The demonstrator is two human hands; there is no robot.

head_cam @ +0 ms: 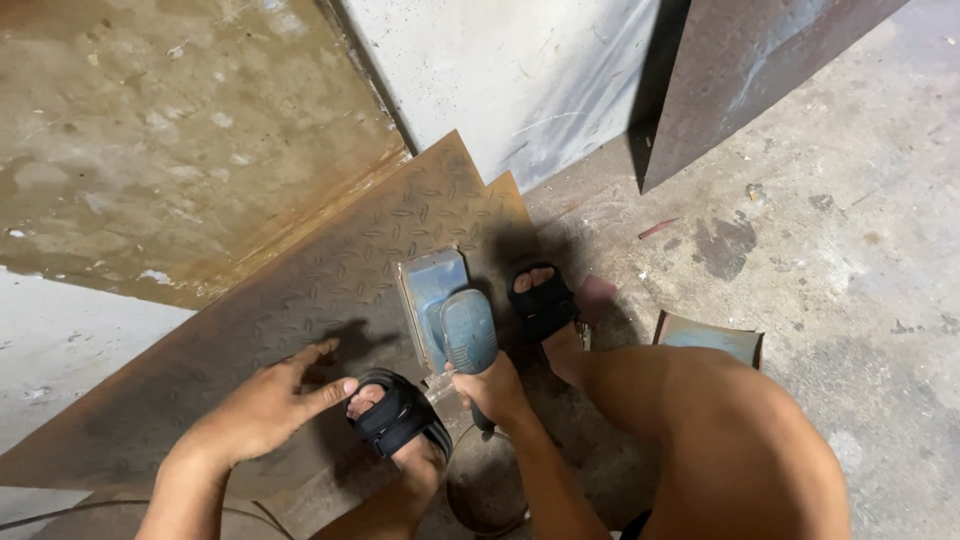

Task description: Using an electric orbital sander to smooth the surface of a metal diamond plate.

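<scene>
My right hand [492, 388] grips the handle of a blue power tool [466, 330], which rests on a small blue-grey metal piece [428, 283]. That piece lies on a rusty checker-pattern steel plate [300, 300] on the floor. My left hand [265, 405] hovers over the plate with fingers spread and holds nothing, close to my left foot. Both feet in black sandals [400, 418] flank the tool; the right sandal [543, 300] stands at the plate's edge.
A large rusty steel sheet [740, 70] leans against the white wall [520, 70] at the top right. A small blue-grey metal bracket [708, 338] lies on the concrete floor [860, 280] beside my right knee. A dark round object [485, 490] sits between my legs.
</scene>
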